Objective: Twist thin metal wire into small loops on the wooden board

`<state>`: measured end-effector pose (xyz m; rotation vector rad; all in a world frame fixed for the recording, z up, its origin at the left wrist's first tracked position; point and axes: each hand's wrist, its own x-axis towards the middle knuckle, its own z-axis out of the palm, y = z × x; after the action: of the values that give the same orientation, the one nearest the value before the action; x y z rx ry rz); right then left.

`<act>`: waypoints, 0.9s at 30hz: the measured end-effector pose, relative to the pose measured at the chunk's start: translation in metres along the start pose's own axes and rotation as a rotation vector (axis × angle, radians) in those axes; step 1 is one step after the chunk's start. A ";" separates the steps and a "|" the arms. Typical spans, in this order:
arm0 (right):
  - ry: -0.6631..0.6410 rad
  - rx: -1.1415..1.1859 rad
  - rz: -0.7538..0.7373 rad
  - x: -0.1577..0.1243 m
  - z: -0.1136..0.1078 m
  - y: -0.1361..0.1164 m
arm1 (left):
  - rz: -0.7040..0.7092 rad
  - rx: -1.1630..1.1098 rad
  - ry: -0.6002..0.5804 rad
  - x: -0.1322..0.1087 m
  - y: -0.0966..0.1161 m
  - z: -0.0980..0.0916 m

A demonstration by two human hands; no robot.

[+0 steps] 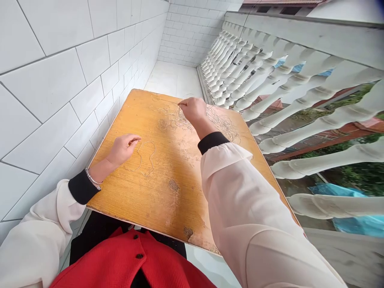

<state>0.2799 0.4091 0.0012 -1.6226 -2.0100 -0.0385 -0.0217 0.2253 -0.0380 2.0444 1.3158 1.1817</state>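
My left hand (122, 149) is closed in a pinch above the left part of the wooden board tabletop (132, 196). A thin, pale strand (153, 160), like string or fine wire, curves in a loose loop on the wood and leads up to those fingertips. Farther off, my right hand (194, 109) pinches at a tangled pile of similar thin strands (222, 124). The strand between its fingertips is too fine to follow clearly. Part of the pile is hidden behind this hand and wrist.
A white tiled wall (60, 80) runs close along the table's left side. White balusters (300, 164) line the right side, with a blue sheet (357, 216) beyond them. Worn patches (173, 185) mark the tabletop.
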 end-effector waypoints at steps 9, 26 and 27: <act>0.103 0.248 0.168 0.000 -0.018 -0.006 | 0.010 0.063 -0.067 0.000 0.001 0.004; 0.459 1.504 0.607 -0.005 -0.024 -0.022 | 0.021 0.099 -0.106 0.000 0.003 0.002; 0.456 1.532 0.617 -0.007 -0.021 -0.020 | 0.026 0.099 -0.104 0.001 0.001 0.002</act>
<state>0.2707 0.3904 0.0223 -0.8981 -0.6127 0.9851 -0.0188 0.2260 -0.0378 2.1679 1.3256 1.0249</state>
